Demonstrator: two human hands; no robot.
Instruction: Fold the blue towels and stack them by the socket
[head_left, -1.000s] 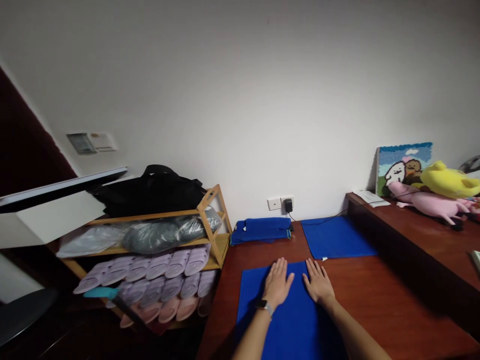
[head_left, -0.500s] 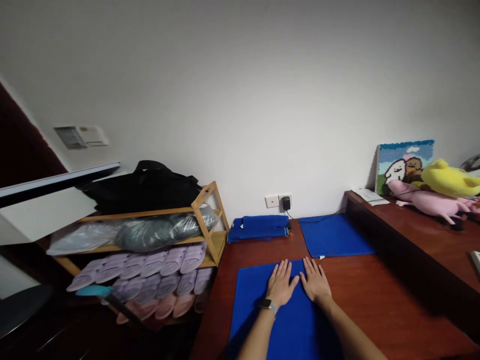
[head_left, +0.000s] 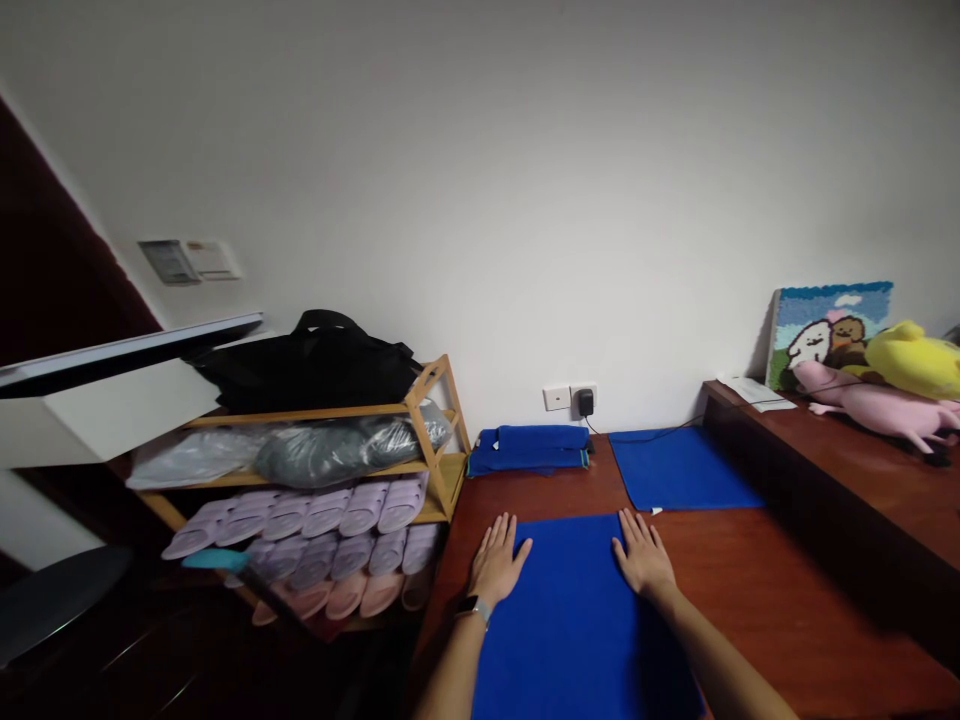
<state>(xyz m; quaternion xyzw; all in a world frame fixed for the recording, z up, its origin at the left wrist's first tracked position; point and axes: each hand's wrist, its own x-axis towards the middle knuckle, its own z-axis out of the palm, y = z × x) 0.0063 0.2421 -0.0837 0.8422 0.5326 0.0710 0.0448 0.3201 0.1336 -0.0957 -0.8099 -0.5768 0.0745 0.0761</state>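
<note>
A flat blue towel (head_left: 577, 625) lies on the reddish-brown wooden table (head_left: 750, 600) in front of me. My left hand (head_left: 496, 560), with a watch on its wrist, rests palm down at the towel's far left edge, mostly on the wood. My right hand (head_left: 641, 560) lies flat on the towel's far right corner. The fingers of both hands are spread, and neither hand grips anything. Beyond them lie a second flat blue towel (head_left: 682, 470) and a folded blue towel (head_left: 529, 450).
To the left stands a bamboo rack (head_left: 442, 450) with lilac and pink slippers (head_left: 360, 510) and a black bag (head_left: 307, 375) on top. A charger (head_left: 585, 402) sits in a wall socket. A raised wooden ledge (head_left: 825, 470) at right holds plush toys.
My left hand has slid left, from the towel's top middle to its left edge, so my hands now stand further apart. My right hand has barely moved.
</note>
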